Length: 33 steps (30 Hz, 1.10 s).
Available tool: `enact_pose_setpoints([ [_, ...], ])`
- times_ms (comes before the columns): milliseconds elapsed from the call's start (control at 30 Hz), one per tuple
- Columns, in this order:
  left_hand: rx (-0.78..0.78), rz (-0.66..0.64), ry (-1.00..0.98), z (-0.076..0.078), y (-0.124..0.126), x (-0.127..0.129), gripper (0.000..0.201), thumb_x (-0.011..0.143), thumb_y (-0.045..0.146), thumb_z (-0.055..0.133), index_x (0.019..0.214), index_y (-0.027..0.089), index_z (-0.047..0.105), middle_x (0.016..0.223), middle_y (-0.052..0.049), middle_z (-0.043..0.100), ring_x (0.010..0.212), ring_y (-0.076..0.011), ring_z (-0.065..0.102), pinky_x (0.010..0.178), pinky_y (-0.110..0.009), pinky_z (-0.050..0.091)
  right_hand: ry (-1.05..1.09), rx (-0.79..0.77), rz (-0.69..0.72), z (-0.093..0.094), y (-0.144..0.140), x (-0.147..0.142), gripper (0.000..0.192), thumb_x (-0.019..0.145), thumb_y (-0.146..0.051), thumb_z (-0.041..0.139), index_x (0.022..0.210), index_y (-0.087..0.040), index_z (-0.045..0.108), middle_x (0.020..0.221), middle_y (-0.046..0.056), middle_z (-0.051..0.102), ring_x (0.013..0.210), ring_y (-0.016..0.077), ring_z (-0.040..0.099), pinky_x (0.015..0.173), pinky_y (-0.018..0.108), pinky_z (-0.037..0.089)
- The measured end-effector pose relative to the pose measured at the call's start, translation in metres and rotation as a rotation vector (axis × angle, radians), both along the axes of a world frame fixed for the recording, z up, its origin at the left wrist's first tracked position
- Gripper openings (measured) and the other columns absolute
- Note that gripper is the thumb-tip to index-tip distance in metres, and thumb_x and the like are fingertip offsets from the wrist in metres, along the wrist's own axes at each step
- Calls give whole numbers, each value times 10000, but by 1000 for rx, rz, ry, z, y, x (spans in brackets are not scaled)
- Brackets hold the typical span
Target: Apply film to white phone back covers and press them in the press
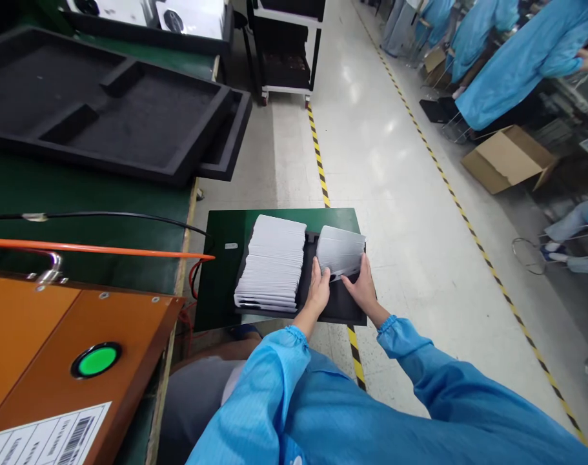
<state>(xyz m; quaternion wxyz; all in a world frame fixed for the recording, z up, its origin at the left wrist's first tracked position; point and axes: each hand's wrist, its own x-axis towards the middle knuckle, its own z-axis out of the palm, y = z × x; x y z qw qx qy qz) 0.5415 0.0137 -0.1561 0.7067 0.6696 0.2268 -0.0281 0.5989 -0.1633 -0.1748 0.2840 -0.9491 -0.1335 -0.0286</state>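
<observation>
**Both hands on a small stack of white cards at a black tray**

The left hand and the right hand close together on a short stack of white cards, the left gripping its near left corner, the right its near right edge. The stack stands tilted in the right compartment of a black tray. A much longer row of white cards fills the left compartment just beside it. The tray rests on a small green stand in the aisle.

To the left, an orange machine housing carries a lit green button and a white barcode label; its print is too small to read. A black foam insert lies on the green bench beyond. A tiny white sticker on the stand is illegible. Across the aisle stands a cardboard box, near people in blue coats.
</observation>
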Motion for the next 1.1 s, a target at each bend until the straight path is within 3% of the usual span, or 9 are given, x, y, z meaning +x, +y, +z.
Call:
enact_pose_setpoints([
  [200,15,-26,6,2,4,-1,764,987,639,392,1606,220,236,1706,-130,159,1574,-298,161,1279,-553,105,3,6,-66,0,9,-5,975,865,-466,638,1603,-89,124,1609,242,290,1514,339,292,1227,548,316],
  [400,22,-31,26,7,6,-1,756,988,608,378,1621,234,202,1710,-56,158,1583,-186,120,1292,-337,76,16,-5,-50,6,4,-8,968,881,-487,617,1603,-79,118,1612,244,280,1511,349,284,1229,552,306],
  [533,19,-22,37,8,11,1,769,990,595,367,1626,203,181,1712,-63,141,1586,-192,98,1290,-333,54,44,-14,-27,8,2,-15,955,902,-496,598,1612,-96,100,1605,241,303,1502,353,307,1210,566,330],
  [667,6,-33,32,8,14,3,775,979,610,398,1625,239,185,1711,-45,143,1584,-198,108,1292,-351,66,73,19,5,8,0,-17,995,889,-510,615,1620,-114,67,1653,220,218,1532,344,257,1222,561,311],
  [1000,-38,-89,-31,13,19,6,799,964,606,454,1618,204,233,1703,-62,164,1579,-209,143,1290,-339,83,144,85,-33,6,-6,-8,1096,840,-593,658,1613,-95,63,1651,255,202,1524,375,267,1217,590,286],
  [1100,-61,-63,-21,13,21,6,792,966,607,472,1613,212,245,1704,-96,165,1579,-238,148,1294,-395,90,158,122,-25,5,-8,-8,1115,853,-591,642,1612,-104,-13,1654,255,190,1528,358,270,1209,576,312],
])
